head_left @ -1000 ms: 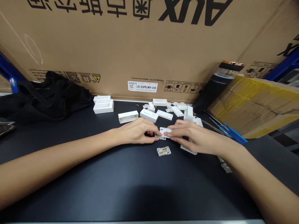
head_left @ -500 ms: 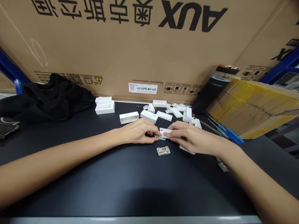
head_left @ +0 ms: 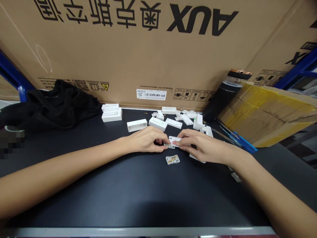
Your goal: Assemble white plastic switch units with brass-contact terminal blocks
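Note:
My left hand (head_left: 148, 139) is closed, thumb and fingertips pinched at a small white plastic piece (head_left: 170, 146) low over the table. My right hand (head_left: 201, 144) grips a flat white plastic plate (head_left: 174, 139) between thumb and fingers, its near end meeting the left fingertips. The two pieces overlap, and my fingers hide how they touch. Just in front lies a small white plastic base (head_left: 172, 160) with brass-coloured metal parts in it. Another white piece (head_left: 197, 159) shows partly beneath my right hand.
Behind my hands lie white housings (head_left: 158, 123), an upturned hollow cover (head_left: 137, 125) and several loose parts. Two white switch boxes (head_left: 112, 114) stand left beside black cloth (head_left: 66, 105). A black bottle (head_left: 223, 96), taped carton (head_left: 267, 114) and blue tool (head_left: 244, 141) are right; a big carton (head_left: 111, 53) backs the table.
Both hands keep almost the same hold and place. The whole view shifts slightly, so the table's front edge sits a little higher.

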`<state>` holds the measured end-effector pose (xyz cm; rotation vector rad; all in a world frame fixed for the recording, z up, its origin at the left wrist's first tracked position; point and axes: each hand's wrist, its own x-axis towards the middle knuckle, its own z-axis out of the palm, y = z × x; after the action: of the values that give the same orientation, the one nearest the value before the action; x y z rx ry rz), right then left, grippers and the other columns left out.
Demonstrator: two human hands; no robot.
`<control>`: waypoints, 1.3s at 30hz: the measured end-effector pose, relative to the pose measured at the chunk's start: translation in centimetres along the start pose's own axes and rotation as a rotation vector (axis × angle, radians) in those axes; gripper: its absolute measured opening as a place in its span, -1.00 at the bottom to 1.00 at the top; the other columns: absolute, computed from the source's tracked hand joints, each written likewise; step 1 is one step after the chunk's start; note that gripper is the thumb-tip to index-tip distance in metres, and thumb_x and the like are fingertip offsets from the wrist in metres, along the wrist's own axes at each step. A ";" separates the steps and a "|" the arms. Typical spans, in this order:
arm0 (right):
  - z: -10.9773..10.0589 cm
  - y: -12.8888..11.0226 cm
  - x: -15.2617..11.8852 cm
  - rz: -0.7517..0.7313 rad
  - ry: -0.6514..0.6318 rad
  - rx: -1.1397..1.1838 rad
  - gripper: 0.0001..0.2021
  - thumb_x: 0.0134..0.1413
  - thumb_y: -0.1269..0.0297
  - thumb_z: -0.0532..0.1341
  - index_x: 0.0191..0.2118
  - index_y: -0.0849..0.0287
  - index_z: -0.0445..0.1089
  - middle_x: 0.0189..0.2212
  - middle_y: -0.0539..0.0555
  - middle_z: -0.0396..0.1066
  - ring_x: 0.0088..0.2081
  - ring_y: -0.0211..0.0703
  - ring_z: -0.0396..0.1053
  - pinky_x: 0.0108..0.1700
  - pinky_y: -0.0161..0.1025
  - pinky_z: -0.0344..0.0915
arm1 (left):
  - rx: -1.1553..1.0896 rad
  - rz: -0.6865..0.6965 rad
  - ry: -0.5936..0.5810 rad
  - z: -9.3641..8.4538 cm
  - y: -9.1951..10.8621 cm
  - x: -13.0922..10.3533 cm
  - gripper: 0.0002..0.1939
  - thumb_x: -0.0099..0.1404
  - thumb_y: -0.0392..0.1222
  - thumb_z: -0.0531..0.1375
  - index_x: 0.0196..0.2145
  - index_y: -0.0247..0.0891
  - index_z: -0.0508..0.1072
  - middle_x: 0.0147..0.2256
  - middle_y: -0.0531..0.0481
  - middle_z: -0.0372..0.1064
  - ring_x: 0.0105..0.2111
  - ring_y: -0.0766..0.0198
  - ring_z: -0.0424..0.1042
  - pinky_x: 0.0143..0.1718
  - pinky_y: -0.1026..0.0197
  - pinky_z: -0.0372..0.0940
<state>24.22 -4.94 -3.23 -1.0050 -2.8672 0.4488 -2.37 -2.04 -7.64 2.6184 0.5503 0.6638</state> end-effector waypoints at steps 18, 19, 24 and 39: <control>-2.2 0.1 -0.4 -0.001 0.160 0.089 -0.65 0.41 0.10 0.09 0.07 0.08 0.52 -0.04 0.14 0.57 -0.07 -0.05 0.50 0.00 -0.15 0.36 | -0.123 -0.086 0.099 0.7 -0.4 -0.5 -0.72 0.25 -0.16 0.33 -0.14 -0.23 0.37 -0.31 0.02 0.55 -0.39 0.35 0.50 -0.34 0.31 0.41; -2.1 0.2 -0.3 0.016 0.188 0.058 -0.66 0.40 0.10 0.09 0.06 0.10 0.52 -0.03 0.15 0.56 -0.06 -0.02 0.49 0.00 -0.13 0.35 | -0.121 -0.087 0.101 0.7 -0.4 -0.5 -0.74 0.25 -0.15 0.33 -0.19 -0.23 0.37 -0.32 0.03 0.54 -0.39 0.35 0.49 -0.35 0.32 0.40; -0.6 0.5 1.4 0.105 0.248 -0.080 -0.71 0.40 0.15 0.08 -0.03 0.18 0.47 -0.10 0.20 0.53 -0.10 0.02 0.45 -0.05 -0.09 0.32 | -0.017 -0.037 0.108 0.7 -0.3 -0.4 -0.80 0.28 -0.12 0.31 -0.38 -0.25 0.38 -0.41 0.06 0.46 -0.44 0.36 0.42 -0.40 0.30 0.27; -0.7 0.8 1.5 0.032 0.291 -0.190 -0.75 0.41 0.17 0.08 -0.03 0.17 0.43 -0.10 0.19 0.50 -0.04 0.05 0.36 0.03 -0.02 0.26 | -0.076 -0.141 0.093 -0.2 0.6 -0.5 -0.77 0.28 -0.07 0.29 -0.16 -0.22 0.47 -0.33 0.04 0.47 -0.40 0.32 0.39 -0.34 0.25 0.28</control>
<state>23.60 -3.25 -2.79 -1.0459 -2.6703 0.0265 -2.71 -2.70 -7.36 2.4617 0.7164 0.7478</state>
